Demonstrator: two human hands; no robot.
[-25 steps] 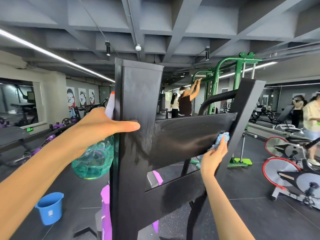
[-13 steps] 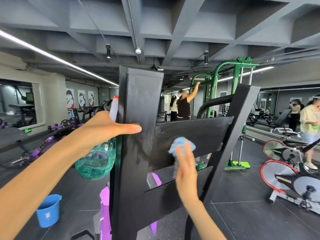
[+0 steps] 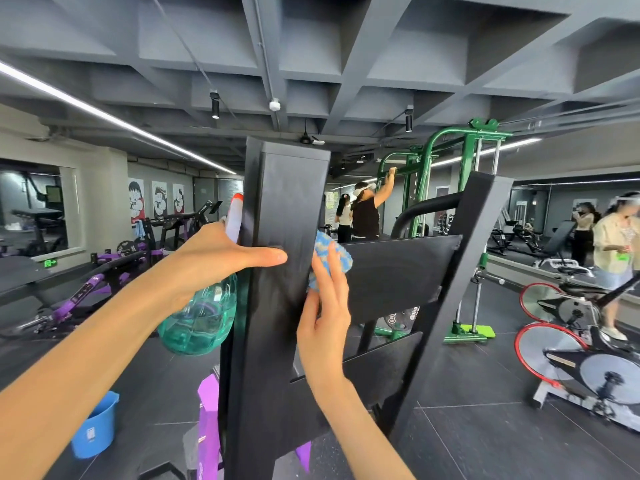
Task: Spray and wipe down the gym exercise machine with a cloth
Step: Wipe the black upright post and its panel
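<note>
The left hand (image 3: 207, 261) gripped the spray bottle (image 3: 201, 317) by its neck, with the thumb laid across the machine's black post (image 3: 284, 195). The bottle hung at seven o'clock from the hand. The right hand (image 3: 323, 317), fingers flat, pressed the cloth (image 3: 332, 252) at its twelve o'clock, against the crossbar (image 3: 398, 271). The cloth looked soft and light (best pinned under flat fingers). The bottle was probably slick, so the neck seemed the safest hold.
</note>
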